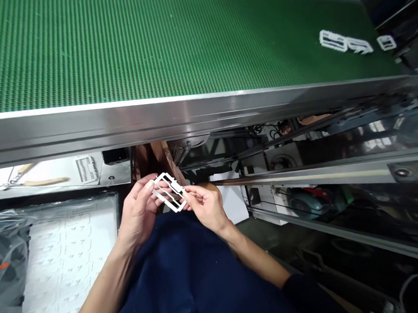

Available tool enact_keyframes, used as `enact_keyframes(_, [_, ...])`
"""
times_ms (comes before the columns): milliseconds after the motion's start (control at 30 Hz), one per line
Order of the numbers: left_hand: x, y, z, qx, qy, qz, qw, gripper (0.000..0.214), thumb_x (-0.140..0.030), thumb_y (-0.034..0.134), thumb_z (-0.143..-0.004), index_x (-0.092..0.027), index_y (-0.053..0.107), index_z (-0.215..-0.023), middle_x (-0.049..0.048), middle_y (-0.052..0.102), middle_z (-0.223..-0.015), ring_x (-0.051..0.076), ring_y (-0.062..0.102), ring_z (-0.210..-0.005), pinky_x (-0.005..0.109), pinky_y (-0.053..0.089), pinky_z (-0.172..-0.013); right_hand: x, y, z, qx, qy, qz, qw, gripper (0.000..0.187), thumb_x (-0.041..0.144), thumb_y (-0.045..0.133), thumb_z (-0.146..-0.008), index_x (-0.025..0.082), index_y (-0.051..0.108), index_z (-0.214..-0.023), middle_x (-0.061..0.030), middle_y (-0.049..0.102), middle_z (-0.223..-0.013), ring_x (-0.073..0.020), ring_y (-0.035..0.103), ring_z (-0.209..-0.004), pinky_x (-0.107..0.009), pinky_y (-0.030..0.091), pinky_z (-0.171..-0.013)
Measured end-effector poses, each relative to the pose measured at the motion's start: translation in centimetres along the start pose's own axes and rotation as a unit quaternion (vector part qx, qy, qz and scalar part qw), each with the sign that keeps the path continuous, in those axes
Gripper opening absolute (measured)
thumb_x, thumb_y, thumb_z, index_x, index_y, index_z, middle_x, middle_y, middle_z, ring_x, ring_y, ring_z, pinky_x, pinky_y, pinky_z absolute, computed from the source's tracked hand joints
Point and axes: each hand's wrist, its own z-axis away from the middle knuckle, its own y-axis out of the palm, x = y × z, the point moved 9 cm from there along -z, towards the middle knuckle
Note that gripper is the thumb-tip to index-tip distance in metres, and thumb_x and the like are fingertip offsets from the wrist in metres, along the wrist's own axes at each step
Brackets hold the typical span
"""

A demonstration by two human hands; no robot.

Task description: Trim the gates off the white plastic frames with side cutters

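Observation:
Between my two hands is a thin white plastic frame (169,204) with cut-out openings and a narrow bar across its middle. My left hand (140,206) pinches its left end between thumb and fingers. At the opposite end, my right hand (206,207) grips the frame with thumb and fingertips. The piece is held tilted in front of my dark blue clothing (185,262), below the metal edge of the conveyor.
A green ribbed conveyor belt (148,46) with a metal side rail (183,115) runs across the top. Similar white frames (333,41) lie at its right end. Pliers (46,181) rest on a white shelf at left, above a plastic-lined box of white parts (63,261). Metal bars (334,174) cross the right side.

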Motion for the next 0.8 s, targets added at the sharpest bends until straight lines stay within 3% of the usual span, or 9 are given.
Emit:
enact_keyframes(167, [0.7,0.5,1.4,-0.013,0.009,-0.019,1.0,0.053,-0.019,0.071,-0.073,-0.021,0.047,-0.12,0.007,0.065,-0.096,0.019,0.062,-0.087,0.029,0.052,-0.072,2.3,-0.2,0.9,-0.032,-0.104,0.134,0.985,0.03,0.027,0.052,-0.086,0.011,0.062,-0.11,-0.0062,0.07,-0.08,-0.013,0.067,-0.065,-0.021,0.056,-0.064])
enact_keyframes(267, [0.7,0.9,2.1,-0.014,0.03,-0.055,0.998,0.067,-0.012,0.073,-0.069,-0.028,0.041,-0.127,0.0034,0.063,-0.092,0.018,0.061,-0.085,0.029,0.052,-0.071,3.5,0.2,1.4,-0.028,-0.144,0.182,0.972,0.032,0.024,0.05,-0.087,0.013,0.06,-0.115,-0.0063,0.07,-0.091,-0.0141,0.068,-0.076,-0.022,0.056,-0.074])
enact_keyframes(400, [0.4,1.4,2.4,-0.005,0.045,-0.072,0.996,0.062,-0.01,0.07,-0.072,-0.029,0.043,-0.124,0.0016,0.061,-0.089,0.016,0.058,-0.079,0.026,0.052,-0.069,4.4,0.7,1.8,-0.012,-0.175,0.208,0.962,0.033,0.02,0.047,-0.088,0.012,0.058,-0.118,-0.0074,0.069,-0.097,-0.0154,0.067,-0.087,-0.024,0.054,-0.084])
enact_keyframes(800, [0.4,1.3,2.1,-0.023,0.044,-0.076,0.996,0.057,-0.011,0.073,-0.068,-0.03,0.048,-0.116,-0.0015,0.059,-0.084,0.014,0.056,-0.075,0.022,0.051,-0.064,5.6,0.8,2.3,-0.044,-0.235,0.247,0.939,0.031,0.017,0.046,-0.088,0.012,0.059,-0.115,-0.0065,0.069,-0.1,-0.0135,0.067,-0.083,-0.021,0.055,-0.081])
